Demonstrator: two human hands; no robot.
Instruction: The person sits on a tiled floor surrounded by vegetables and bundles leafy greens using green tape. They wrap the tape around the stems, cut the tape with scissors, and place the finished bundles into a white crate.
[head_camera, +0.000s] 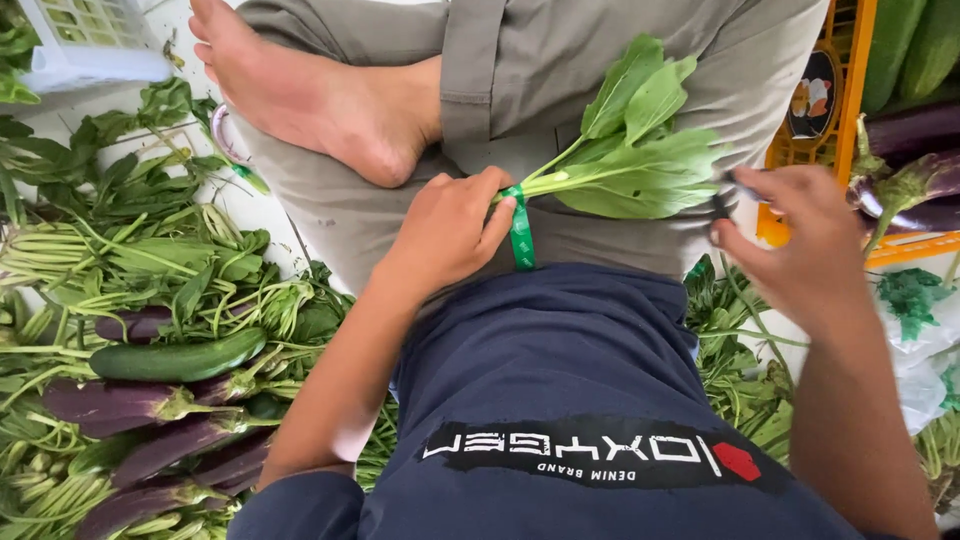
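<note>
Leafy bunch: a small bundle of green leaf vegetables (630, 150) lay across the person's lap, stems pointing toward the left hand, leaves fanned toward the right.
Green tie: a green band (521, 232) wrapped the stems at the hand, its loose end hanging down over the trousers.
Left hand: the left hand (445, 232) had its grip closed around the stems, thumb pressed at the band.
Right hand: the right hand (795, 240) hovered just beside the leaf tips, its fingers pinched on a small dark object (722, 200) (too blurred to name).
Lap: grey trousers (520, 80), legs crossed, with a bare foot (310, 90) resting on the thigh near the left hand.
Left side: a heap of loose greens (150, 260) on the floor, with a dark green cucumber (180, 358) and several long purple eggplants (150, 440) lying on it.
Right side: a yellow crate (850, 90) holding more purple eggplants (915, 180) and green gourds (910, 45).
Top left: a white plastic basket (90, 40), well apart from the hands.
</note>
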